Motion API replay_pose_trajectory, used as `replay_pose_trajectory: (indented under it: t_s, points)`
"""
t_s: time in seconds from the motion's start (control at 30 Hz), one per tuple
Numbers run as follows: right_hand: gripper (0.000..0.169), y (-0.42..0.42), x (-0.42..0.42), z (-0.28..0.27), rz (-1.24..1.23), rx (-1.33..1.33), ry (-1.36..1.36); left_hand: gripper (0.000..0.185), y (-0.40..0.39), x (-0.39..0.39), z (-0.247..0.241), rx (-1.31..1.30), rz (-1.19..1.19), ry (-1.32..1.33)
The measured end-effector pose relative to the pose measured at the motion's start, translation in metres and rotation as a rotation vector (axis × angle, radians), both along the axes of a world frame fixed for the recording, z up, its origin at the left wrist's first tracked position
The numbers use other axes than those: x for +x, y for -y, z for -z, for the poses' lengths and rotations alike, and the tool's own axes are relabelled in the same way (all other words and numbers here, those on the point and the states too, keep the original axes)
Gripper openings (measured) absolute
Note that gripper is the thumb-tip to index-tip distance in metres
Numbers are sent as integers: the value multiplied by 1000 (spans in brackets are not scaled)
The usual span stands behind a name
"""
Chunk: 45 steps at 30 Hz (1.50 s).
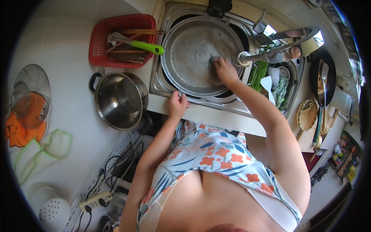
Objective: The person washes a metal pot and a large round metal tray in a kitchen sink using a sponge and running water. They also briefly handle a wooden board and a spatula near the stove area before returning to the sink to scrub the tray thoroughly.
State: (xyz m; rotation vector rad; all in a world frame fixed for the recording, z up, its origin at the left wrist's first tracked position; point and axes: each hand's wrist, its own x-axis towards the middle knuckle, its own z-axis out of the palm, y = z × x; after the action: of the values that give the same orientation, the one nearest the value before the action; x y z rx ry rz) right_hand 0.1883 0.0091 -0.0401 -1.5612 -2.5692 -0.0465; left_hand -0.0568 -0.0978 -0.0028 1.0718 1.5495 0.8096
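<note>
A wide, shallow metal pan [191, 55] rests over the basin of a stainless steel sink [158, 84], its inside stained and wet-looking. Near the front of the pan, my left hand [177, 105] grips a small handle at the rim. My right hand [226, 72] presses down on the right part of the pan's inside. Its fingers are curled around a dark scrubbing pad [214, 62], which is mostly hidden and somewhat blurred. A chrome faucet [272, 55] reaches in from the right, its base close to the pan's right rim.
A red plastic basket [95, 43] holds chopsticks and a green-handled utensil [147, 47]. Below it stands a steel pot [118, 101]. Green stalks [259, 76] and a white spatula [268, 87] lie in the right basin. Farther right are a black frying pan [314, 72] and a woven basket [306, 114].
</note>
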Motion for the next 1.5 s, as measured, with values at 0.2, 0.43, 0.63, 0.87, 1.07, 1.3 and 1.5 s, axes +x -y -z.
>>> replay_pose_trajectory:
  t_s: [0.2,0.43,0.63,0.87,1.07,1.3,1.5]
  points:
    - [13,-26,22,23,170,139,153,14,3,-2,3,-55,-16,52]
    - [7,-69,30,0,210,67,125,12,1,0,0,-26,21,-24]
    - [10,-87,11,10,296,90,-8,13,5,0,4,-51,-36,36]
    - [30,-113,-93,25,102,36,-336,18,-1,4,-8,-38,-21,-52]
    - [44,-82,-61,3,-31,-2,-280,14,2,4,-1,-46,-58,9]
    - [46,-33,-10,13,148,-32,-101,14,4,2,-1,-20,-9,-16]
    - [36,-102,-12,3,159,127,-177,15,0,2,-2,-64,-27,-20]
